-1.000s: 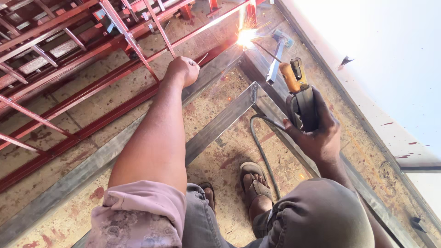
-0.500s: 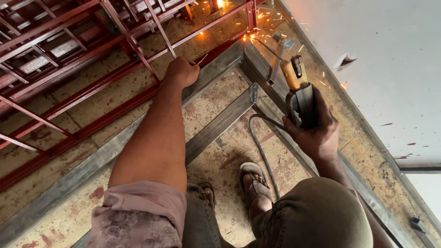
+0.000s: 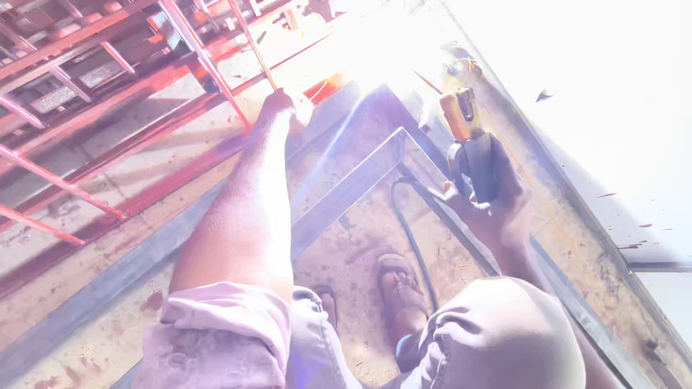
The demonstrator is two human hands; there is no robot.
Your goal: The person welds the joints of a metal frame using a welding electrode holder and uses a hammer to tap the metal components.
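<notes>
My right hand (image 3: pixel 497 205) grips the black-and-yellow welding electrode holder (image 3: pixel 467 137), its thin rod pointing up-left into a bright white glare at the corner of the grey steel frame (image 3: pixel 346 191). My left hand (image 3: pixel 285 108) is closed on a thin red bar (image 3: pixel 254 43) of the red metal grille, arm stretched forward. A black cable (image 3: pixel 411 238) trails from the holder down toward my shoe (image 3: pixel 400 288).
The red-painted metal grille (image 3: pixel 108 79) lies on the concrete floor at upper left. A pale wall (image 3: pixel 598 122) runs along the right side. My knees and grey trousers (image 3: pixel 504 338) fill the bottom of the view.
A strong white flare has burst out at the rod tip, washing out the upper view. The left hand stays on the red bar and the right hand still holds the holder.
</notes>
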